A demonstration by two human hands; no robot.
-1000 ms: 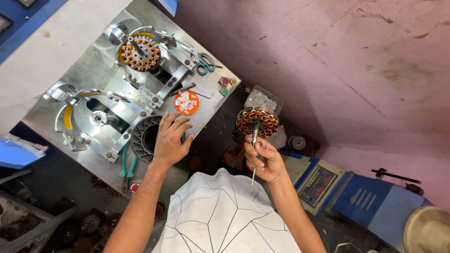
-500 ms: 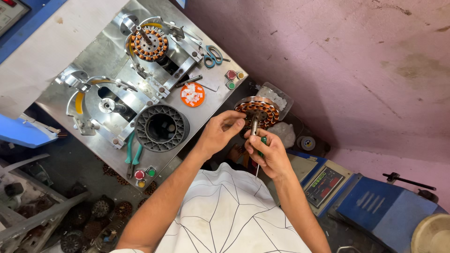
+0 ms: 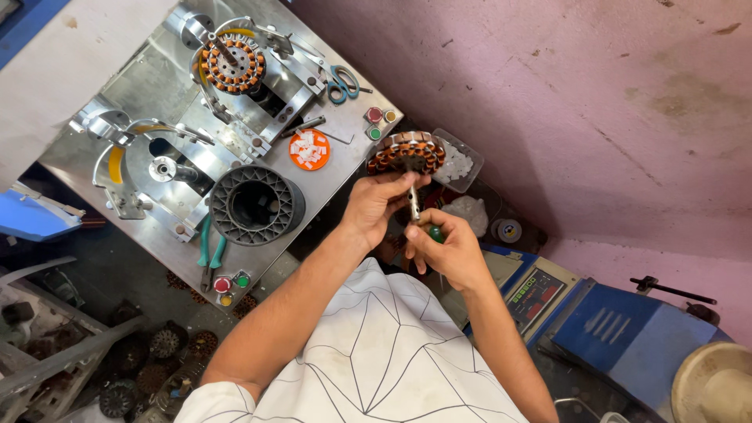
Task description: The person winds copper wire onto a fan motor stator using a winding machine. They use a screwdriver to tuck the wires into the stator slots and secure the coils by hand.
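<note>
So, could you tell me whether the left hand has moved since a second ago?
Yes. The left hand left the black ribbed ring on the metal bench and now grips the copper-wound stator.

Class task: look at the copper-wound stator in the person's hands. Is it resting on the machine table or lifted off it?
Lifted off. The wound stator sits atop a metal shaft gripped by the left hand and right hand, beyond the edge of the machine table.

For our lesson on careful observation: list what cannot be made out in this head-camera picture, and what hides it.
- Shaft of the wound stator: its middle is covered by the left hand, head view.
- Green-handled tool: mostly buried in the right hand; its tip is too small to tell.
- Round tan object: cut off by the frame's corner.
- Parts on the floor: dark, blurred.
</note>
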